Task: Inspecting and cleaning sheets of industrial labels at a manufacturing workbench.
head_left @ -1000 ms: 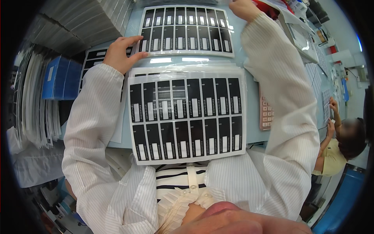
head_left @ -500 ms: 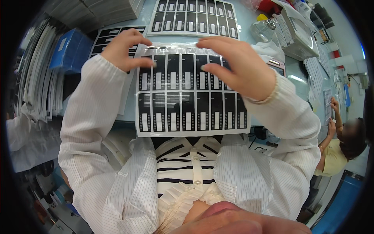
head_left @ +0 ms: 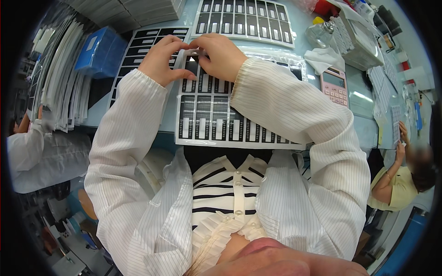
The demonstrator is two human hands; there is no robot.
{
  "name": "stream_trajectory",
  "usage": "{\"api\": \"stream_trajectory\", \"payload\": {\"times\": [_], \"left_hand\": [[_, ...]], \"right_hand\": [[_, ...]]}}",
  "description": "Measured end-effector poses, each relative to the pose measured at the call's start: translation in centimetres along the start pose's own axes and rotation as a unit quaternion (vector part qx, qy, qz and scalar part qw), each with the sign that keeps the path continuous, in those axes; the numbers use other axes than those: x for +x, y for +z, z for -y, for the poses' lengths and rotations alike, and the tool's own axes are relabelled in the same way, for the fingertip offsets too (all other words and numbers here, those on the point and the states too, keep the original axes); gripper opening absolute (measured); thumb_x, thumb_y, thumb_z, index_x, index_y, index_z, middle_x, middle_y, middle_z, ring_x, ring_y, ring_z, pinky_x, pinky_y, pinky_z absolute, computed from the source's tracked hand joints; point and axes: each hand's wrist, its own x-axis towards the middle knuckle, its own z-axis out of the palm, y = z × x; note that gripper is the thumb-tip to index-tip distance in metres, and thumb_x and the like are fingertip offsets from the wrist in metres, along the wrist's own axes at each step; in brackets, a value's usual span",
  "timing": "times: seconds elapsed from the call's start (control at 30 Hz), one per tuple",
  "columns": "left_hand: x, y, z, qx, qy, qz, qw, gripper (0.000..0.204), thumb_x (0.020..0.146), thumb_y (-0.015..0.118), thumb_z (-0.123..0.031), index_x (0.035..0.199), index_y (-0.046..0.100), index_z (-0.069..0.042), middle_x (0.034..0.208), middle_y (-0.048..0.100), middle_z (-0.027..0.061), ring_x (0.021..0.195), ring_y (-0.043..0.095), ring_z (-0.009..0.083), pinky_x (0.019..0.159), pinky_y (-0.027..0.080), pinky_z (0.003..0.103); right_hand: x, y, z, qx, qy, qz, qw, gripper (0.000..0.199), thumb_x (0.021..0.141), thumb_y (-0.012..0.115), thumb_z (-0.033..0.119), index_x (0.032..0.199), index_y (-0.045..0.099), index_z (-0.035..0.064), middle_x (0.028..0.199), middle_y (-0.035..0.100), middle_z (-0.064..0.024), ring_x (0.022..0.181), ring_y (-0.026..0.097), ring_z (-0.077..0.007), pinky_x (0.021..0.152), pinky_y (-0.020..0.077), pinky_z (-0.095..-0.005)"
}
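Note:
A sheet of black labels with white windows lies in front of me at the table's near edge, with shiny clear film along its far edge. My left hand is at the sheet's far left corner, its thumb spread away from the fingers. Crossing over the sheet, my right hand has thumb and fingers bent together at that same corner. The fingertips of both hands meet there; what the right one pinches is too small to make out. My right sleeve hides part of the sheet.
More black label sheets lie beyond and to the left. A blue box stands by upright papers. At right are a pink calculator, white cloth and glass bottle. A co-worker sits far right, another person left.
My right hand has moved left across the sheet to its far left corner, beside my left hand. The calculator now shows fully. The whole view has shifted slightly.

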Motion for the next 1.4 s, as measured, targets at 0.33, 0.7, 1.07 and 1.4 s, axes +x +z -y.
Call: {"api": "stream_trajectory", "payload": {"times": [0.33,0.7,1.07,1.4], "left_hand": [[-0.4,0.6,0.7,-0.012,-0.011,-0.004,1.0,0.061,0.065,0.083,-0.029,0.118,0.061,-0.01,0.119,0.049,0.0085,0.11,0.052,0.0249,0.093,0.047,0.038],[-0.8,1.1,0.9,-0.032,0.018,-0.028,0.999,0.058,0.065,0.083,-0.025,0.117,0.063,-0.009,0.11,0.055,0.006,0.102,0.056,0.0235,0.087,0.049,0.035],[-1.4,1.5,0.8,-0.048,0.096,-0.119,0.987,0.04,0.067,0.08,-0.012,0.105,0.069,-0.004,0.102,0.064,0.0072,0.091,0.062,0.0213,0.076,0.051,0.029],[1.0,1.9,2.8,-0.192,-0.105,-0.187,0.958,0.03,0.086,0.066,-0.034,0.082,0.069,-0.004,0.074,0.065,0.0034,0.067,0.056,0.0103,0.063,0.045,0.026]], "right_hand": [[0.2,1.2,-1.0,0.02,0.002,-0.082,0.996,0.03,0.074,0.056,-0.002,0.104,0.06,0.0013,0.098,0.059,-0.0135,0.093,0.059,-0.0276,0.082,0.0488,-0.0361],[-0.3,2.5,-1.7,-0.001,-0.015,-0.095,0.995,0.03,0.074,0.057,0.0,0.103,0.06,0.0026,0.098,0.057,-0.0115,0.096,0.055,-0.027,0.082,0.0478,-0.0363],[-0.2,2.2,-1.3,-0.043,-0.071,-0.125,0.989,0.019,0.072,0.063,0.003,0.09,0.068,0.0059,0.101,0.06,-0.0062,0.095,0.056,-0.0233,0.083,0.0471,-0.0356],[0.2,1.2,-0.5,-0.092,-0.178,-0.191,0.961,0.009,0.064,0.073,0.005,0.071,0.067,0.0086,0.09,0.058,-0.0002,0.088,0.053,-0.0186,0.08,0.0441,-0.0331]]}}
